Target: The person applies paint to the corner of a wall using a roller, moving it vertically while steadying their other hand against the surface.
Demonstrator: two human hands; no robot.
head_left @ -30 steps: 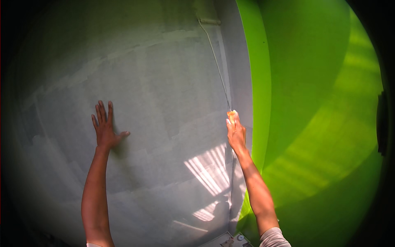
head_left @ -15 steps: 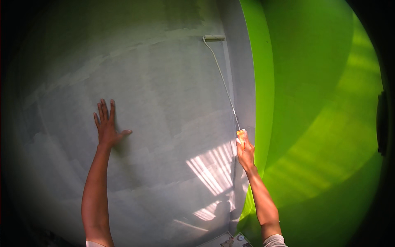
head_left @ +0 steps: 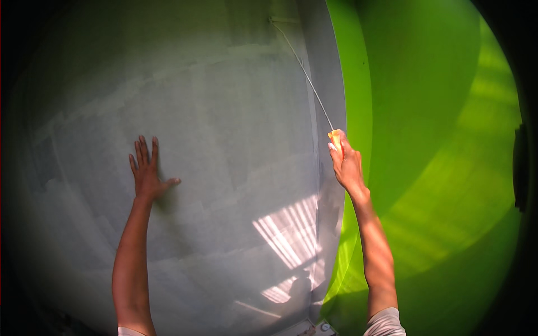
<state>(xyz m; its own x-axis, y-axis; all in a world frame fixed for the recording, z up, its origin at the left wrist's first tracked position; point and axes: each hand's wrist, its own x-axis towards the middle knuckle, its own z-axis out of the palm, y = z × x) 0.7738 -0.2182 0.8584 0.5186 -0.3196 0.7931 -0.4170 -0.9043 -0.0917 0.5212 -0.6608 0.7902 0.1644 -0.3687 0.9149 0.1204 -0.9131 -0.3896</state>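
Observation:
My right hand (head_left: 347,161) is wrapped round the orange handle (head_left: 336,140) of a paint roller, near the strip where the grey wall meets the green one. From the handle a long thin metal rod (head_left: 311,84) slants up and left to the pale roller head (head_left: 284,21), which lies high on the grey wall (head_left: 213,123) beside the corner. Against the same wall, further left, my left hand (head_left: 147,173) rests with fingers spread and thumb out to the right. It holds nothing.
A bright green wall (head_left: 426,157) curves along the right side. Sunlight stripes (head_left: 288,229) fall low on the grey wall, with a shadow next to them. At the bottom, by the corner, a white object with a round dial (head_left: 325,326) shows partly. A dark shape (head_left: 520,168) stands at the far right.
My right hand has risen along the corner, and the roller head has moved up the grey wall and slightly left. My left hand stays almost in place.

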